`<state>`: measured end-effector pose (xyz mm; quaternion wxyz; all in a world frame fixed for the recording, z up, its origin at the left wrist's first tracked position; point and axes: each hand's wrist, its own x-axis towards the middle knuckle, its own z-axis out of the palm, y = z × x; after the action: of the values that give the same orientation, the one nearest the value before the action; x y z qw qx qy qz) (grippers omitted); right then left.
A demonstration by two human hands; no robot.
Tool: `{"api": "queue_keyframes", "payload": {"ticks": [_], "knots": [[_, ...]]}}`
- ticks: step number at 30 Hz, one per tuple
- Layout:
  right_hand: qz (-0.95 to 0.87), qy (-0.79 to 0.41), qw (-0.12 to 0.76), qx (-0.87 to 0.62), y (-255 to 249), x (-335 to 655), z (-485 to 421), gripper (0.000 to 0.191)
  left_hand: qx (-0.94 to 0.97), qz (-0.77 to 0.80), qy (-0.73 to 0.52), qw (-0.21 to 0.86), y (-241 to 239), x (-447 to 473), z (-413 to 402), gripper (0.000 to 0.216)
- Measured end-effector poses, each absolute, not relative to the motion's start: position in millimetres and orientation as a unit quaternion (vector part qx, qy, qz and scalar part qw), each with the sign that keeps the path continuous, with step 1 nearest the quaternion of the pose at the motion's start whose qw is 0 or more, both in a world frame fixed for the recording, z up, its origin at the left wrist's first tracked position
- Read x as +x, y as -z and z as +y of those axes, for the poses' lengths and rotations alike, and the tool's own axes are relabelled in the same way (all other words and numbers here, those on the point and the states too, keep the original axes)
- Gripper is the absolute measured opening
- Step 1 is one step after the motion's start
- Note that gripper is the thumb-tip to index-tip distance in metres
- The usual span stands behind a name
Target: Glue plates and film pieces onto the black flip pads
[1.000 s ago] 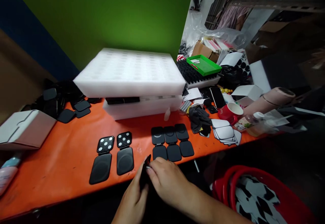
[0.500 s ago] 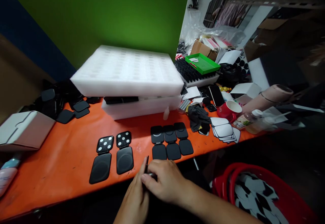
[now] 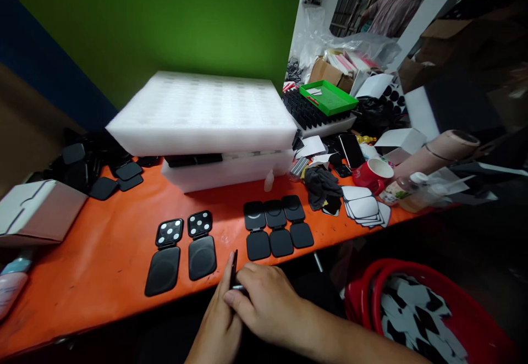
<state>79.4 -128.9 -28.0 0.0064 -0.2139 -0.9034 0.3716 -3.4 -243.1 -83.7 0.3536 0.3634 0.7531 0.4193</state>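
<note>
Orange table [image 3: 103,276]: two stacked white foam trays [image 3: 206,114] at back centre, open black cases [image 3: 274,229] in rows near the front edge, white box [image 3: 39,213] far left, red mug [image 3: 373,172] and black cloth [image 3: 322,185] right.

No text, label, brand or number can be read here. The bottle [image 3: 396,192] beside the red mug [image 3: 372,173] carries a printed label, but it is too small and blurred to make out. The white boxes [image 3: 37,210] and papers [image 3: 312,146] on the orange surface [image 3: 103,254] show no legible print either.
</note>
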Motion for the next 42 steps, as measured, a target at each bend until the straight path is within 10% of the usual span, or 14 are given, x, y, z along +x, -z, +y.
{"api": "queue_keyframes", "payload": {"ticks": [8,22,34,42], "knots": [[-0.709,-0.652,0.081,-0.257,50.3,77.6,-128.2,0.029,0.278,0.721,-0.434,0.463,76.6,2.1,-240.5,0.061],[-0.82,-0.5,0.068,-0.269,44.8,89.6,-117.7,0.019,0.51,0.754,-0.293,0.293,84.6,-3.4,-257.0,0.06],[-0.462,-0.839,0.056,-0.283,56.2,82.7,-122.3,0.033,0.157,0.747,-0.521,0.383,56.1,-9.1,-237.7,0.038],[-0.631,-0.735,0.029,-0.247,45.6,89.7,-120.1,0.032,0.484,0.764,-0.401,0.141,59.2,-16.7,-254.9,0.033]]}}
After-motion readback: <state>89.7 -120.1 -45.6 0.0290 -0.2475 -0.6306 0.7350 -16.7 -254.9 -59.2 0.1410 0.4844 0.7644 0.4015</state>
